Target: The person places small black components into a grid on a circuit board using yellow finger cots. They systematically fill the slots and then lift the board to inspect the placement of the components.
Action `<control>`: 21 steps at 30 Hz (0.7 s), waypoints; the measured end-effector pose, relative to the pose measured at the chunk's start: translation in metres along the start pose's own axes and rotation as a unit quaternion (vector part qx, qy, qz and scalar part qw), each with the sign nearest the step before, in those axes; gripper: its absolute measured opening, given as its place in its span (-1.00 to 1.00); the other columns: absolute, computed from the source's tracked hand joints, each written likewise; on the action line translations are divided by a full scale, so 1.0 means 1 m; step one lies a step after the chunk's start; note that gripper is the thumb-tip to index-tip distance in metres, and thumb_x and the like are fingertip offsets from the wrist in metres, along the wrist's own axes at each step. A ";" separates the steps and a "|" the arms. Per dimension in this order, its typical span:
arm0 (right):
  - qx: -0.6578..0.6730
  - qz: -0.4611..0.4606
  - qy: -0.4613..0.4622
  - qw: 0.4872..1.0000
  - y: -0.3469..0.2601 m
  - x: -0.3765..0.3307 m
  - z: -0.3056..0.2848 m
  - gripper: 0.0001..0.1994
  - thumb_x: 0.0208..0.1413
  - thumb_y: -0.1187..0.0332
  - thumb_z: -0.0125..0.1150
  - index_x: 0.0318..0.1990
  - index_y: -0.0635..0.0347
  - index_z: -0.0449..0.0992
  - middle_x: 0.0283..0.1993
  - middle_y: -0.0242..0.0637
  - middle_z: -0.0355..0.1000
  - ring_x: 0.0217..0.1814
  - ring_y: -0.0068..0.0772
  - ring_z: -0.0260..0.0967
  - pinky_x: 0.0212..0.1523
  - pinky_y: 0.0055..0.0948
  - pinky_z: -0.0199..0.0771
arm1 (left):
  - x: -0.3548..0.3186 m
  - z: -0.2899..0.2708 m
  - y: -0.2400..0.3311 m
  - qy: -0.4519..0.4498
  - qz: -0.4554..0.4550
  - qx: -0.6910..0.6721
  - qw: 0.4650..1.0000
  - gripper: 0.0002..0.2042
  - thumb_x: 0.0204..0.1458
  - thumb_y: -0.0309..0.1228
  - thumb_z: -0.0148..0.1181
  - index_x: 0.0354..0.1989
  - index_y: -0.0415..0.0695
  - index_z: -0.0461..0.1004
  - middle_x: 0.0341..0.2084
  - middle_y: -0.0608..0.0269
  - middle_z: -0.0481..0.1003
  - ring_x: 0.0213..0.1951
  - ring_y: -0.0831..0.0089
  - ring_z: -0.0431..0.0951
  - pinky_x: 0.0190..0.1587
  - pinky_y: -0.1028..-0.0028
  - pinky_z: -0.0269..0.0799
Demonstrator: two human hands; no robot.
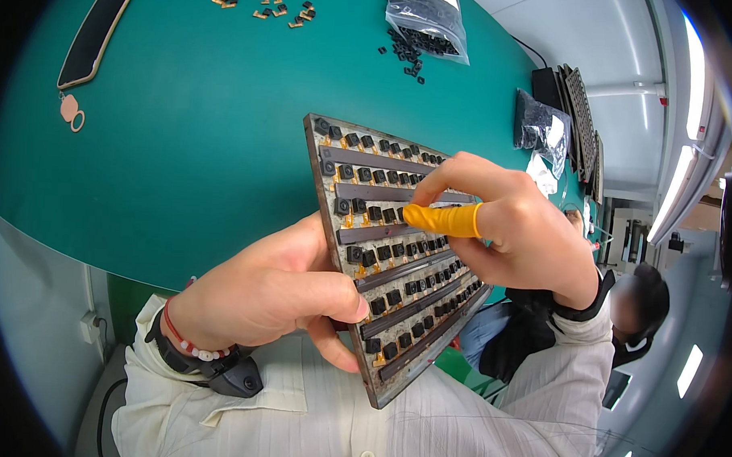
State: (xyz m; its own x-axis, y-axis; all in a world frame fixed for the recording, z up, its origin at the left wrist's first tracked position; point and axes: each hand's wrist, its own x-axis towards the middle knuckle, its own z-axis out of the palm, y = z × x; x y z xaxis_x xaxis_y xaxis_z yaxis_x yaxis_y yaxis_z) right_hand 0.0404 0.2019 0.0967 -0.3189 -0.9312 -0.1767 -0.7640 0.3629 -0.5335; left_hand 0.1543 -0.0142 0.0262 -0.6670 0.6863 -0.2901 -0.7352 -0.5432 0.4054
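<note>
My left hand (279, 286) grips the near left edge of a flat, rectangular metal tray (356, 158), with the thumb on its face and the other fingers partly hidden beneath. The tray is tilted and carries rows of small black square parts with gold-coloured flat tails, between dark strips. Over its upper right part bends my right hand (515, 226), its fingers drawn together. One finger wears a yellow finger cot (447, 220), whose tip touches a black part in the third row. Whether those fingertips pinch that part is hidden.
On the green table (200, 142) lie a phone (99, 34) with a ring strap, loose gold-tailed parts (269, 7), and a clear bag (428, 21) with black pieces spilling out. Another bag (540, 130) lies by stacked trays (579, 123) at right. A person (641, 307) sits beyond my right arm.
</note>
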 end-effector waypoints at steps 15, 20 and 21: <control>0.077 -0.018 -0.009 0.997 0.004 0.014 0.018 -0.91 -0.37 0.69 0.24 -0.71 0.43 0.43 -0.32 -0.17 0.34 -0.21 -0.11 0.32 -0.23 -0.30 0.37 | 0.000 -0.002 -0.006 0.010 0.003 0.007 1.000 -0.33 0.03 -0.61 0.01 0.37 -0.21 -0.04 0.03 0.10 0.39 -0.12 0.44 0.56 -0.36 0.53 0.69; 0.067 -0.017 0.000 0.998 0.002 0.015 0.021 -0.91 -0.37 0.69 0.24 -0.70 0.45 0.43 -0.35 -0.16 0.33 -0.24 -0.12 0.32 -0.24 -0.29 0.37 | 0.002 -0.001 -0.006 0.044 0.007 0.005 0.999 -0.25 -0.08 -0.66 0.02 0.36 -0.32 -0.12 0.11 -0.13 0.35 -0.09 0.08 0.62 -0.39 0.37 0.74; 0.065 -0.018 0.000 0.998 0.002 0.015 0.022 -0.91 -0.37 0.69 0.24 -0.70 0.45 0.43 -0.34 -0.15 0.34 -0.24 -0.12 0.33 -0.24 -0.28 0.38 | 0.001 -0.001 -0.007 0.044 0.008 0.008 0.999 -0.25 -0.08 -0.66 0.02 0.36 -0.32 -0.13 0.11 -0.13 0.35 -0.08 0.08 0.61 -0.39 0.37 0.74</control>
State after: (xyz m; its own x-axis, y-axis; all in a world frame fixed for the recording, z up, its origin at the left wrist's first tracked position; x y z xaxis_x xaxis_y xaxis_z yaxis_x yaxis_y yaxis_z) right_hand 0.0462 0.1880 0.0751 -0.2914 -0.9439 -0.1555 -0.6956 0.3207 -0.6429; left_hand 0.1583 -0.0104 0.0218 -0.6876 0.6318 -0.3577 -0.7224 -0.5457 0.4248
